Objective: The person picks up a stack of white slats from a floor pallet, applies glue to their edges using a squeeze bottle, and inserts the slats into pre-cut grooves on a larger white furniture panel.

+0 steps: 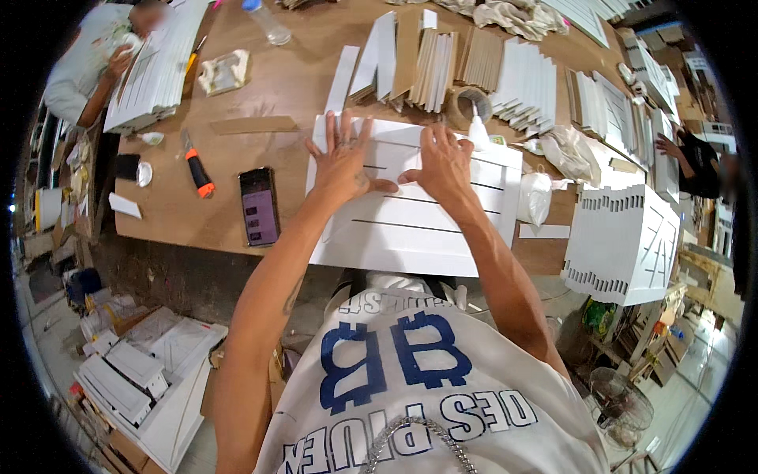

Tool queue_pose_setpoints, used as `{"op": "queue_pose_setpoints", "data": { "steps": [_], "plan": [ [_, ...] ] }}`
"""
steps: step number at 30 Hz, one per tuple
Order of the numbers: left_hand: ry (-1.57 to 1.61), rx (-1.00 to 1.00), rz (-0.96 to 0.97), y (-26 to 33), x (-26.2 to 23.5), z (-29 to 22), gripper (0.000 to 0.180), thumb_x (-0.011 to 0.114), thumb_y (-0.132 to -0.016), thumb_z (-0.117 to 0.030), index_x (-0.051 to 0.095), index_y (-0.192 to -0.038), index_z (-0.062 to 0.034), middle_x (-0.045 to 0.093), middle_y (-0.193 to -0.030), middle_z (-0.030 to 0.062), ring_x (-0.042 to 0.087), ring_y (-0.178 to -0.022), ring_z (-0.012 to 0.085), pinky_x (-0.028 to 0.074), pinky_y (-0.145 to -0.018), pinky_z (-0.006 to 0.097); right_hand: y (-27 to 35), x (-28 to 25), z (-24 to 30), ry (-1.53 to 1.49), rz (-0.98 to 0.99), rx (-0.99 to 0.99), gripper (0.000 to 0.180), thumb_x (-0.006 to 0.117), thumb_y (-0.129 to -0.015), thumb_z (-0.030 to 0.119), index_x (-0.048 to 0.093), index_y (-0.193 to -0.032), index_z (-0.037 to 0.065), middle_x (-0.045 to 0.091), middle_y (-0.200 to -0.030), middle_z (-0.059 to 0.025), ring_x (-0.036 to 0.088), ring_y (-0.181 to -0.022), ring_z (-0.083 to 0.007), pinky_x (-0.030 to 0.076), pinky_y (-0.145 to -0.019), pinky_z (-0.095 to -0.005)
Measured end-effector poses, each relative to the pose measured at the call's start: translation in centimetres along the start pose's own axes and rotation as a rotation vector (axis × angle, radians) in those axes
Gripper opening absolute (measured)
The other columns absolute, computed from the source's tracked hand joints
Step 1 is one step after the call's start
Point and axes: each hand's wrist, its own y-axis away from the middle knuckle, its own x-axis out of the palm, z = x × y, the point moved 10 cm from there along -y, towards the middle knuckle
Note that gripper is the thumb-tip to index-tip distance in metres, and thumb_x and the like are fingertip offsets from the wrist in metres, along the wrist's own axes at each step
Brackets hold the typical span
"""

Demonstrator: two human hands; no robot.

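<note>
A white slotted panel (403,239) lies flat on the brown worktable (178,217) right in front of me, with dark parallel grooves across it. My left hand (343,158) rests on its far left part, fingers spread toward the far edge. On the same panel, my right hand (442,164) presses near the far middle, fingers stretched forward and thumb pointing left. The two thumbs come close together over the panel. Just beyond the right hand stands a white glue bottle (478,130) with a pointed nozzle, beside a roll of tape (462,107).
Left of the panel lie a phone (259,207) and an orange-black utility knife (196,166). Stacks of white and brown strips (434,67) line the far side. White slotted panels (620,245) are piled at right. One person (91,67) works at far left, another (695,162) at far right.
</note>
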Motion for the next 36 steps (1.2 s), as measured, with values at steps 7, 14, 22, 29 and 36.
{"op": "queue_pose_setpoints", "data": {
  "steps": [7, 14, 22, 29, 36],
  "plan": [
    [0.011, -0.049, 0.044, -0.4, 0.4, 0.2, 0.136, 0.072, -0.043, -0.08, 0.019, -0.153, -0.019, 0.006, -0.159, 0.0161, -0.006, -0.146, 0.0383, 0.011, -0.103, 0.078, -0.2, 0.4, -0.6, -0.009, 0.045, -0.015, 0.078, 0.087, -0.056, 0.043, 0.056, -0.113, 0.001, 0.055, -0.119, -0.0127, 0.049, -0.119, -0.0333, 0.033, -0.092, -0.055],
    [0.028, 0.023, 0.009, -0.4, 0.3, 0.0, 0.136, 0.072, -0.045, -0.081, 0.02, -0.152, -0.0146, 0.006, -0.157, 0.0223, -0.005, -0.144, 0.0447, 0.016, -0.094, 0.083, -0.1, -0.5, 0.5, 0.043, -0.03, -0.088, 0.079, 0.087, -0.052, 0.044, 0.058, -0.115, 0.006, 0.058, -0.115, -0.0096, 0.055, -0.111, -0.0306, 0.033, -0.09, -0.0507],
    [-0.035, 0.09, 0.081, -0.5, 0.7, 0.3, 0.149, 0.08, -0.034, -0.075, 0.016, -0.153, -0.0119, 0.004, -0.156, 0.0282, -0.008, -0.142, 0.0507, 0.016, -0.094, 0.083, -0.6, 0.0, 0.6, 0.058, 0.021, -0.06, 0.082, 0.087, -0.051, 0.045, 0.056, -0.114, 0.003, 0.06, -0.111, -0.0107, 0.059, -0.108, -0.0317, 0.034, -0.09, -0.0495],
    [0.121, 0.152, 0.057, -0.7, 1.4, 0.3, 0.147, 0.087, -0.036, -0.063, 0.014, -0.153, -0.0122, 0.005, -0.156, 0.0263, -0.009, -0.143, 0.0472, 0.014, -0.097, 0.082, -0.5, -0.1, 0.7, 0.135, 0.07, -0.057, 0.084, 0.084, -0.055, 0.051, 0.053, -0.116, 0.002, 0.06, -0.114, -0.0127, 0.058, -0.111, -0.0312, 0.033, -0.095, -0.0499],
    [-0.001, 0.05, 0.21, -0.1, 0.7, -0.4, 0.146, 0.087, -0.042, -0.063, 0.007, -0.154, -0.0132, 0.001, -0.157, 0.0263, -0.014, -0.142, 0.0477, 0.012, -0.095, 0.083, -0.3, -1.2, -3.8, -0.284, -0.063, 0.09, 0.048, 0.075, -0.078, 0.039, 0.061, -0.109, 0.005, 0.062, -0.111, -0.0152, 0.057, -0.109, -0.0333, 0.031, -0.099, -0.053]
  ]
}}
